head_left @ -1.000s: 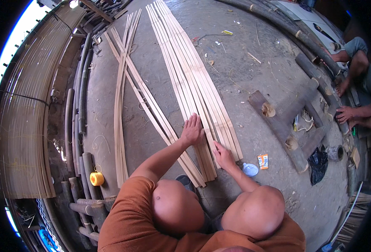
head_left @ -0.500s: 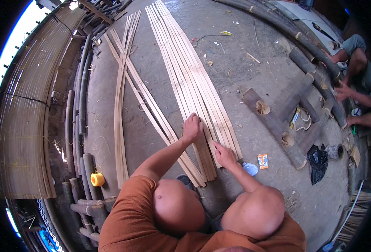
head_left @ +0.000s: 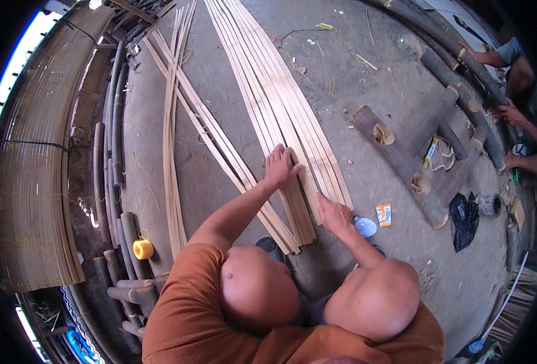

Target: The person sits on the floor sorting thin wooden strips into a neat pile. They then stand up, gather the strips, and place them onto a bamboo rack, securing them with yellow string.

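Observation:
Long pale bamboo strips (head_left: 299, 109) lie side by side on the floor, running away from me and narrowing with distance. Across the near part of this bundle rests my left hand (head_left: 282, 168), its fingers stretched over the strips. Below it, browner strip ends (head_left: 300, 224) fan toward my feet. My right hand (head_left: 335, 215) is at the near right edge of the pale strips, index finger pointing forward and the others curled. A small dark tip shows at its fingertips; what it belongs to is hidden. Crossed bamboo strips (head_left: 169, 121) lie to the left.
To the right lies a frame of thick bamboo poles (head_left: 396, 164) with cut holes, near a black plastic bag (head_left: 462, 221). A yellow twine roll (head_left: 142, 249) and a rolled slat blind (head_left: 34, 158) are left. A blue-white lid (head_left: 365, 227) lies by my right hand. Another person's hands (head_left: 511, 113) touch poles.
My left hand has shifted slightly farther away along the strips, its fingers more spread. My right hand has moved a little forward and right. The whole view has shifted slightly.

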Demonstrator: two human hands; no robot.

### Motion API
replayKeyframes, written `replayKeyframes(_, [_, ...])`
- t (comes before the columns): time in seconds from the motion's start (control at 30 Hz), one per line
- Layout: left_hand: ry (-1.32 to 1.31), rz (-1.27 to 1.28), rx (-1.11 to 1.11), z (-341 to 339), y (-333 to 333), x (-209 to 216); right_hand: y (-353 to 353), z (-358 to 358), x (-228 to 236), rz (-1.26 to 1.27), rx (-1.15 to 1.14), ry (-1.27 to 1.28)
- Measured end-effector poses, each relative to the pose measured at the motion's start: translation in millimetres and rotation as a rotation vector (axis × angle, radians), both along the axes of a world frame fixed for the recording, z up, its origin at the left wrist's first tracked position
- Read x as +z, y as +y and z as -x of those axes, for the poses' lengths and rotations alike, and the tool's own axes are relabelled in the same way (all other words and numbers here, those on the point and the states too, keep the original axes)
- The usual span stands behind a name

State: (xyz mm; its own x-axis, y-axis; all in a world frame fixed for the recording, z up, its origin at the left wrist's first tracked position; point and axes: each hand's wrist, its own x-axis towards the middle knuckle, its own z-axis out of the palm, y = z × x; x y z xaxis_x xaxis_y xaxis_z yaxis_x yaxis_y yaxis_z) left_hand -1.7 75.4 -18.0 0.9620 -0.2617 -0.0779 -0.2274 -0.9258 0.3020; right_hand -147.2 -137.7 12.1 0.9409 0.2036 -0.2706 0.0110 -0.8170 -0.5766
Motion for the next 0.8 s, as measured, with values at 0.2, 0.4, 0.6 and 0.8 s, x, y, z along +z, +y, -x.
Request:
replayKeyframes(0.2, [-0.096,0.145,0.088,-2,17,-16,16,21,12,-0.064,0.052,0.005])
replayKeyframes(0.4, [-0.041,0.117,0.117,0,23,-12,35,44,-2,-0.013,0.052,-0.013])
replayKeyframes(0.6, [-0.026,0.119,0.173,3,19,-8,41,45,-16,-0.097,-0.031,-0.037])
replayKeyframes(0.8, [-0.135,0.228,0.308,1,12,-1,47,37,-16,-0.330,-0.146,-0.009])
